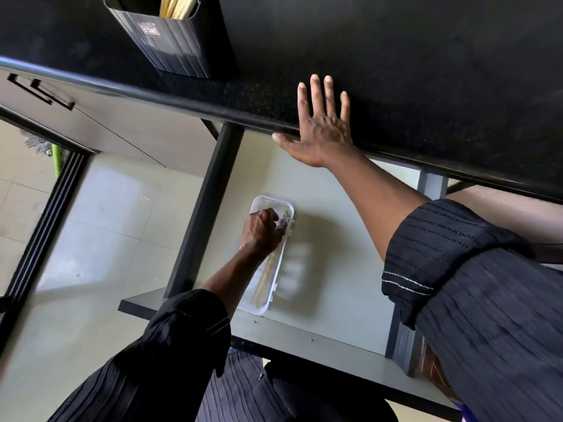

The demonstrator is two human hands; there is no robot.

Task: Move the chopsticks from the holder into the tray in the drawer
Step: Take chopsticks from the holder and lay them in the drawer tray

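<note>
We are seeing soft daylight coming in from the left, where the floor tiles (24, 184) are glowing pale and nearly washing out. The black countertop (426, 56) is swallowing most of the light, and only its rounded edge is catching a thin sheen. The white tray (283, 205) is throwing a broad, soft-edged shadow to its right across the drawer floor (350, 239), with pale patches breaking it up. We are finding the right hand (323, 129) fairly crisp, while the left hand (262, 229) and the chopsticks (265, 278) are smearing slightly. The right sleeve (487, 330) is blurring heavily toward the frame's corner, and the wide lens is bowing the counter edge.
</note>
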